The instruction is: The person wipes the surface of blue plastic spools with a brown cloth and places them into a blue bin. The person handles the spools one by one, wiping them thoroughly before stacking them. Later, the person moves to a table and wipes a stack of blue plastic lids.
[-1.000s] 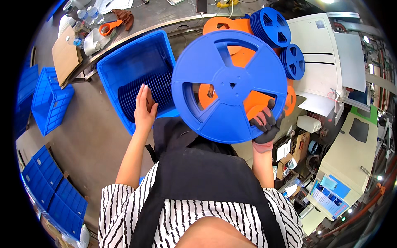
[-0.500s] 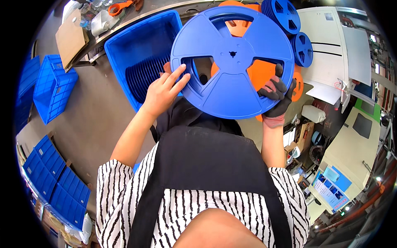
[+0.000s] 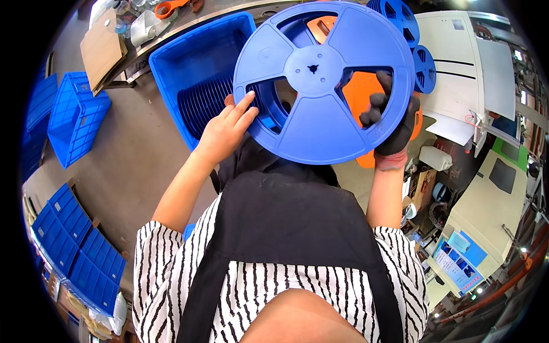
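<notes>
Head view, as onlooker nearby is seeing it: large blue reel (image 3: 320, 128) is facing up before worker, right of blue bin (image 3: 194, 54). Gloved right hand (image 3: 400, 134) is grasping right rim, fingers hooking through window; bare left hand (image 3: 223, 131) is resting fingers on left rim, whether pinching, cannot tell. Reel is probably proving light, stiff, slightly slippery; opposite rims beside windows are likely offering best hold. Face is showing smooth plastic, three wide windows, small notched centre hole.
</notes>
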The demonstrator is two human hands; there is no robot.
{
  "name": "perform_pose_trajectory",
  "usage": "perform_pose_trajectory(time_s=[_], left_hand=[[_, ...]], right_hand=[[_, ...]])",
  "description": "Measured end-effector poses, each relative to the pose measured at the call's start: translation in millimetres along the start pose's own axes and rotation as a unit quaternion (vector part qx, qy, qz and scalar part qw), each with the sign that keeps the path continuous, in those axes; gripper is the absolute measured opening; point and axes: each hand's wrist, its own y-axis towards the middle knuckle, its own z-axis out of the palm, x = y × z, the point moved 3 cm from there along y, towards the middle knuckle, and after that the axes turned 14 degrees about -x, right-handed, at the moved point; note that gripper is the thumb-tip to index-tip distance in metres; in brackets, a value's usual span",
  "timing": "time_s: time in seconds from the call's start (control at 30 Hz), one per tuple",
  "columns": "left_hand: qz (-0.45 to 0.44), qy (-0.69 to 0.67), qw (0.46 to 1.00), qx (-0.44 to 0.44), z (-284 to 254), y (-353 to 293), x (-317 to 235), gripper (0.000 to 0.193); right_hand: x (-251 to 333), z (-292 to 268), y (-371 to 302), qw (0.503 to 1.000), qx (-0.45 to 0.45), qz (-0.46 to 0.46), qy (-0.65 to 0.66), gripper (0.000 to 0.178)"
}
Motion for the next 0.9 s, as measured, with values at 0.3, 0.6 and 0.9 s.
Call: perform_pose_trajectory(time_s=[0.3,0.6,0.9], left_hand=[[-0.512,-0.663,0.544,-0.044,-3,-38,9,0.022],[-0.561,-0.712,0.413,-0.089,12,-74,20,0.029],[-0.688,-0.462,0.55,-0.099,21,-96,63,0.024]], right_hand=[[8,-28,5,0.953,-0.218,-0.056,-0.204,0.056],[1,-72,-1,0.884,-0.26,-0.036,-0.388,0.038],[-9,-91,-2,0.946,-0.29,0.0,-0.144,0.057]])
